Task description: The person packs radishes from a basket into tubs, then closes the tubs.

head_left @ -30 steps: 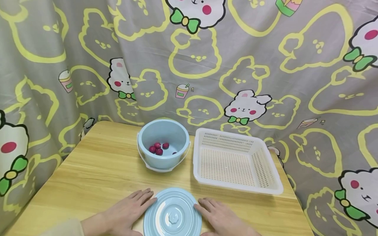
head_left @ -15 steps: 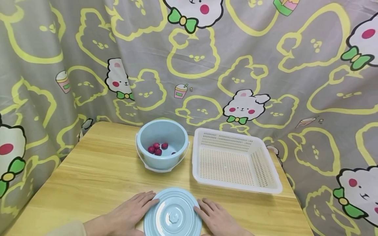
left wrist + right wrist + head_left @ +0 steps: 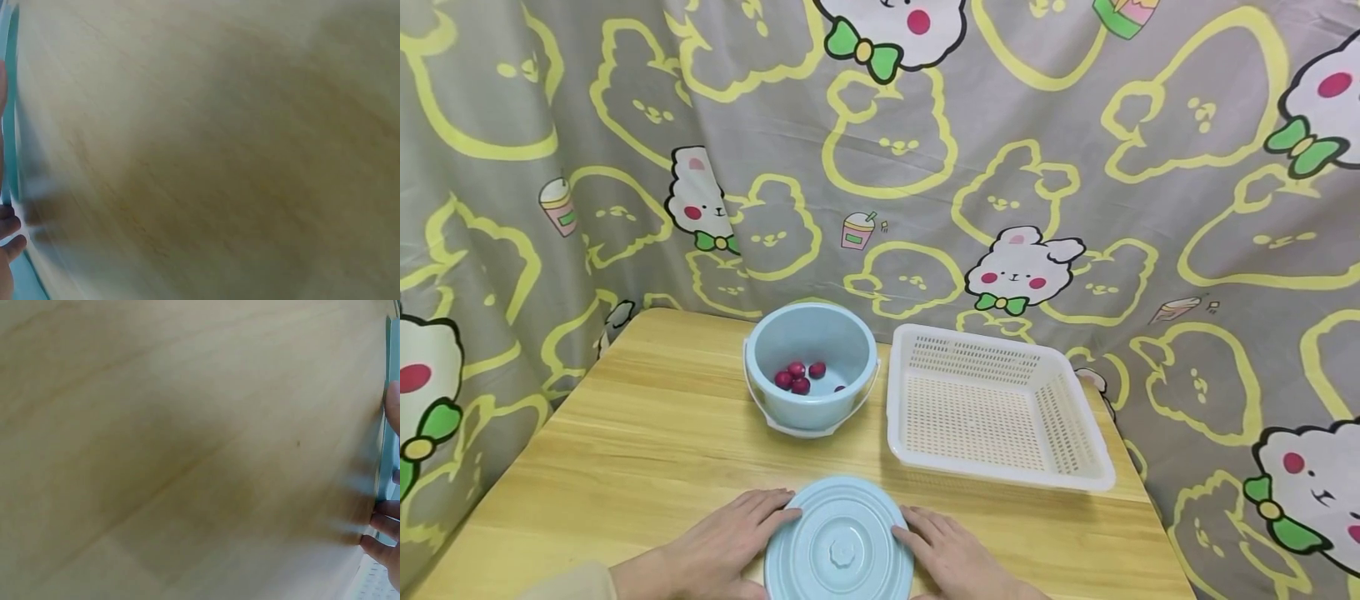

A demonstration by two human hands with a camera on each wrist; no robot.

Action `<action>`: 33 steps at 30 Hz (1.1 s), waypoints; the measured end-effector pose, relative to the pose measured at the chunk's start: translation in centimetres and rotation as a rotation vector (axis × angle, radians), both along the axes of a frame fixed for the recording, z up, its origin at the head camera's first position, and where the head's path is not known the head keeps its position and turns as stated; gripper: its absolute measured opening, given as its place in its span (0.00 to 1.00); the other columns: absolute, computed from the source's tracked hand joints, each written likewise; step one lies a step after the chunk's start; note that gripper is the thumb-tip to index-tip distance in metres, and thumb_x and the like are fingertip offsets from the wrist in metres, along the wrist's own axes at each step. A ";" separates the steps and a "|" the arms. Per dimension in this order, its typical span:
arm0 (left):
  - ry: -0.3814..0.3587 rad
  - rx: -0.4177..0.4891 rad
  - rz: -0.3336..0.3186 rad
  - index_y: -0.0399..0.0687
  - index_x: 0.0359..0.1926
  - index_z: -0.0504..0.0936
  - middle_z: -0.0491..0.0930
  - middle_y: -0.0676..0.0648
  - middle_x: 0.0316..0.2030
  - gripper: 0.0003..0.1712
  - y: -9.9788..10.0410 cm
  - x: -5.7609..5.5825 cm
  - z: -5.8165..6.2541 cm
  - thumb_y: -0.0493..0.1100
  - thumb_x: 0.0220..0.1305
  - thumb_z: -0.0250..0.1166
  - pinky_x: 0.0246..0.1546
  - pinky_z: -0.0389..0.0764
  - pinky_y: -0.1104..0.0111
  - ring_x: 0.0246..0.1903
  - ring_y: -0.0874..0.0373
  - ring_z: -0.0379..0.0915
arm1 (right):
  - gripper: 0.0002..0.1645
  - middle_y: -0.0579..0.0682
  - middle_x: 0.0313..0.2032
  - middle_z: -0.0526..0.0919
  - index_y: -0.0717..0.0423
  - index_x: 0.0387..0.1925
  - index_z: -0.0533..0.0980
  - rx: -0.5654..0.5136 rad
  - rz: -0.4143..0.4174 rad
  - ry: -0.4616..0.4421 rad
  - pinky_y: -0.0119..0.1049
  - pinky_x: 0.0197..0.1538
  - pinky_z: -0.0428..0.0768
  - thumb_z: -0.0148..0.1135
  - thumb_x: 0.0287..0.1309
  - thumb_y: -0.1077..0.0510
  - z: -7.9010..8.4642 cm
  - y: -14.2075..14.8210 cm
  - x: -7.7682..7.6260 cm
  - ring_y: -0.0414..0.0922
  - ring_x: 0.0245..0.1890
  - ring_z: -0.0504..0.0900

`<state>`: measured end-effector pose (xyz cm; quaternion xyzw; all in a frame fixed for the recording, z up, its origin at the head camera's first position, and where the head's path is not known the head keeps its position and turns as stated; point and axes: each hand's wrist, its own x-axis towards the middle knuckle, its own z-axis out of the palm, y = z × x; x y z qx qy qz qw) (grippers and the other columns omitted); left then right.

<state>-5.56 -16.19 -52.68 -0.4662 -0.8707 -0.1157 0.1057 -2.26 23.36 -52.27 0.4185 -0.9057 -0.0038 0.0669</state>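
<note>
A round light-blue bucket lid [image 3: 841, 553] with a small scalloped knob lies at the front of the table, cut off by the lower edge of the head view. My left hand [image 3: 722, 542] rests along its left edge, index finger reaching onto the rim. On the opposite side, my right hand [image 3: 958, 554] touches the right edge in the same way. Both hands have relaxed, extended fingers. In the right wrist view, fingertips [image 3: 375, 544] come down right at the table beside the rim. Beyond the lid stands a light-blue bucket [image 3: 812, 408] holding several dark red round fruits [image 3: 801, 386].
A white perforated plastic basket [image 3: 1000, 475] stands right of the bucket, near the table's right side. The bucket's white handle [image 3: 801, 432] hangs down its front. A patterned grey curtain [image 3: 895, 225] closes off the back and sides of the wooden table [image 3: 647, 450].
Both hands stay at the lid's edges, with only slight shifts of the fingers. The view has moved slightly; bucket, fruits and basket keep their places.
</note>
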 end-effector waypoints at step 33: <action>0.110 0.255 -0.057 0.52 0.70 0.75 0.76 0.39 0.69 0.65 -1.0 -0.8 4.1 0.86 0.36 0.71 0.69 0.78 0.67 0.64 0.49 0.76 | 0.61 0.60 0.74 0.67 0.53 0.74 0.68 -0.496 0.078 -0.107 0.51 0.57 0.90 0.79 0.44 0.30 3.7 -0.3 -0.4 0.57 0.66 0.79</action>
